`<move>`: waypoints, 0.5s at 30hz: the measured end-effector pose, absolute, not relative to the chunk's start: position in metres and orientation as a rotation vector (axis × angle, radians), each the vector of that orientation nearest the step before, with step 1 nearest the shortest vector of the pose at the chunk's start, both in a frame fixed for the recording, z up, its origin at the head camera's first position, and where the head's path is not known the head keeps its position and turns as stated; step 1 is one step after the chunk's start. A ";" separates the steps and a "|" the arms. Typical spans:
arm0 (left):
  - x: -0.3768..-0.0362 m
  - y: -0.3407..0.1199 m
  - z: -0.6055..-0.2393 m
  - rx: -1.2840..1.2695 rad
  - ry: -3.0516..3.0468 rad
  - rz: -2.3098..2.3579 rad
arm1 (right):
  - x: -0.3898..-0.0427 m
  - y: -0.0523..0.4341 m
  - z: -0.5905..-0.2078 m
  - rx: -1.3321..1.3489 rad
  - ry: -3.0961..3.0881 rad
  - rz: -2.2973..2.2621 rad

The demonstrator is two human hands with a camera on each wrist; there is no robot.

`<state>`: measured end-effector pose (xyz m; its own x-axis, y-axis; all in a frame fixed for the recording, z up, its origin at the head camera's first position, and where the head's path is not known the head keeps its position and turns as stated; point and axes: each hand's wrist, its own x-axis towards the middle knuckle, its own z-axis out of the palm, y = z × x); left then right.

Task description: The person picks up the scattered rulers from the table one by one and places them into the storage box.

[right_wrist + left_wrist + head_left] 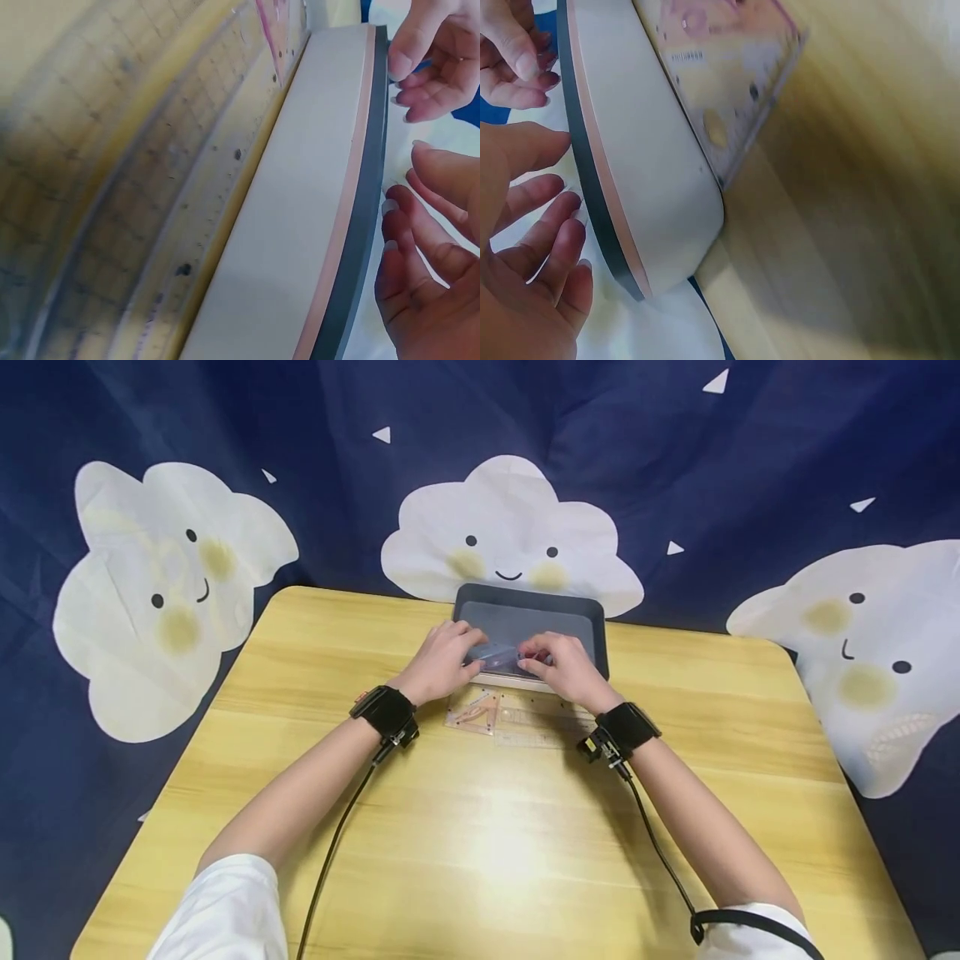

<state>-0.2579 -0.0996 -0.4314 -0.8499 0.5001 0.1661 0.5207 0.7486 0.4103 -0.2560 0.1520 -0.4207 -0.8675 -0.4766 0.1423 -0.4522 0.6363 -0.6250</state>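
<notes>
A shallow box (531, 607) with a dark grey inside and a white outer wall stands at the table's far edge. Over its near side, both hands hold a thin clear plastic piece (495, 655), too see-through to tell its kind. My left hand (442, 662) has thumb and fingertips at the piece's left end; the right hand (564, 665) pinches its right end. In the left wrist view, the left fingers (544, 232) are spread in a loose curve behind the box wall. The right fingers (412, 225) look similarly curved in the right wrist view.
Against the box's near wall lie a pink-tinted clear set square (472, 710) and a clear ruler (536, 727), flat on the wooden table (420, 827). A dark blue cloth (645, 427) with white clouds hangs behind. Cables (339, 835) run from both wrist bands.
</notes>
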 end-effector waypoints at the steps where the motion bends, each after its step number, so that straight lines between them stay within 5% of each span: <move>1: -0.256 -0.098 -0.431 -0.851 -2.890 -0.705 | -0.253 0.154 -0.420 -0.804 2.810 -1.068; 15: -0.230 -0.074 -0.431 -0.942 -2.801 -0.829 | -0.209 0.179 -0.430 -0.889 2.860 -1.188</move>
<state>-0.2298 -0.0739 -0.4307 -0.8094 0.5397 0.2313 0.5787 0.6662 0.4704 -0.2087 0.1795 -0.4297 -0.8447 -0.4597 0.2741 -0.5186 0.5766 -0.6314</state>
